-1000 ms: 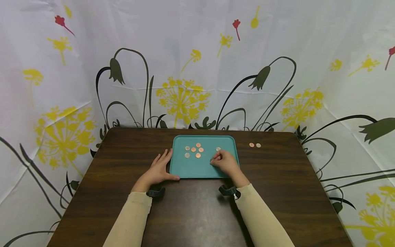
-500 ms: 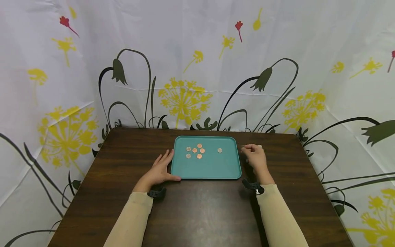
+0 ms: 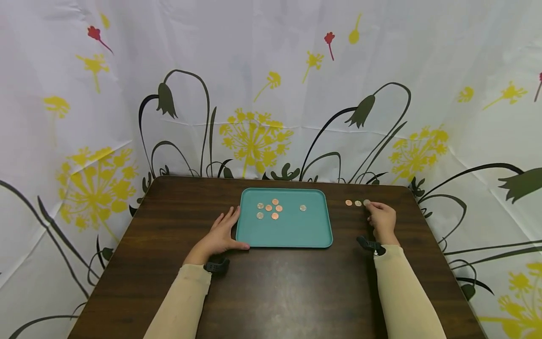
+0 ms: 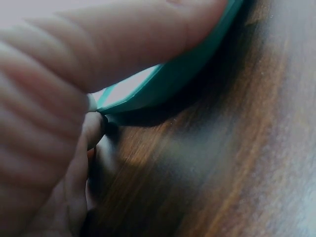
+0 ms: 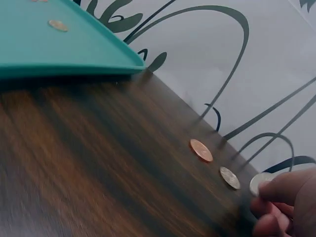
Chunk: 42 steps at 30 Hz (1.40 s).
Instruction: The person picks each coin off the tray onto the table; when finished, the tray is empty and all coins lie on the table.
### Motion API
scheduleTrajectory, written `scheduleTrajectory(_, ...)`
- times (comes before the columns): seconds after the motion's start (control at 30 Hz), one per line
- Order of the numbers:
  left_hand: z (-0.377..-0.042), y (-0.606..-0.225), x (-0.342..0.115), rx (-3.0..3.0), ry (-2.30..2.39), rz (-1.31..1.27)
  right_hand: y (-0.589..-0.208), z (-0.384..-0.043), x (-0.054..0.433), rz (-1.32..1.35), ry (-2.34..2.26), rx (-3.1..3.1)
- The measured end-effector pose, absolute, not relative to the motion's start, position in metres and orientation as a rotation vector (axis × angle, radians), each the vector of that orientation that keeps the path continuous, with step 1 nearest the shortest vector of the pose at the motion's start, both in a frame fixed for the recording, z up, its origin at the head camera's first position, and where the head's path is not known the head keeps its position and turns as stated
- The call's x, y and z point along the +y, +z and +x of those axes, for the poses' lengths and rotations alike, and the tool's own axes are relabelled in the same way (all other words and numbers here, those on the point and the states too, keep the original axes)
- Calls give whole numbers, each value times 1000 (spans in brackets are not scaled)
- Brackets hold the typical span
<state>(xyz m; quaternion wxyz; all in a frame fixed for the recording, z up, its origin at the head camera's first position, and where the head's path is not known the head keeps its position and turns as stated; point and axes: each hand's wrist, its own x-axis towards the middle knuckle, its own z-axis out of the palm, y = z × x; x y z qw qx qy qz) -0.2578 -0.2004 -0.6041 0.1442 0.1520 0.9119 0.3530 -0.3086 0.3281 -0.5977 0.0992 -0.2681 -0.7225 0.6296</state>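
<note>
Right hand [image 3: 382, 220], fingers [image 5: 281, 190] curled, pinching a silver coin [image 5: 258, 182] on the desk [image 3: 275, 287], third in a row right of the tray [image 3: 288, 233]; left hand [image 3: 218, 235] flat, fingers straight, thumb along the tray's edge

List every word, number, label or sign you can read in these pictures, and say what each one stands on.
No text can be read anywhere.
Coins on the teal tray: faces too small to read.
Three coins on the table by the right hand: markings too small and blurred, also in the right wrist view.
Floral backdrop: printed flowers only, no lettering.
Left hand at the tray's edge: nothing written there.
</note>
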Motion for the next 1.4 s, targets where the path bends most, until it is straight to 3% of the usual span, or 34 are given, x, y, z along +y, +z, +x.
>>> scheduleTrajectory(1.4,-254,-599,-200,2611,1049,454,-602,-308,326,-887,1845,-2105)
